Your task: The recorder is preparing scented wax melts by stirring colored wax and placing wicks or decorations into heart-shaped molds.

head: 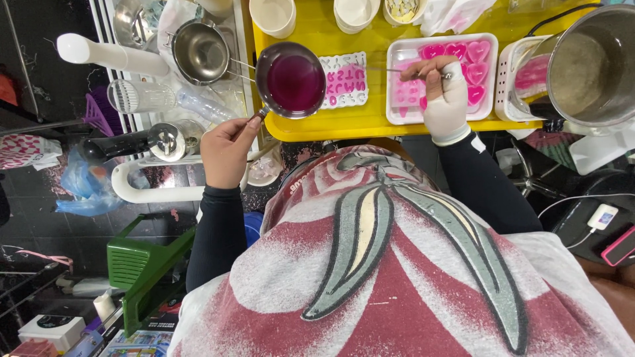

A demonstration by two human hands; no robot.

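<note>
The left hand (226,151) is closed around the handle of a small steel saucepan (292,80), holding it level above the near edge of the yellow tray (317,125); the pan holds a deep magenta liquid (295,82) that fills most of its bowl. The right hand (444,99), in a pale glove with its fingertips bare, pinches a thin metal spoon (387,69) whose handle runs leftward toward the pan, and it hovers over the white heart mould (441,78), covering part of it. Judging by how things lie, the filling is well along: the heart cavities that show along the far row and right side are already pink, as are the letter cavities of the white alphabet mould (344,80) just left of the heart mould, while the pan is far from drained and the cavities under the hand cannot be seen. To the right stands a white slotted basket (512,79) with pink inside, beside a large steel pot (589,66). Beyond the moulds sit plain cream cups (272,16) without visible labels. On the floor at lower left lie a white box (51,330) and a colourful printed carton (140,344), near a green plastic stool (142,271); a pink-patterned bag (23,151) lies at the left edge.
</note>
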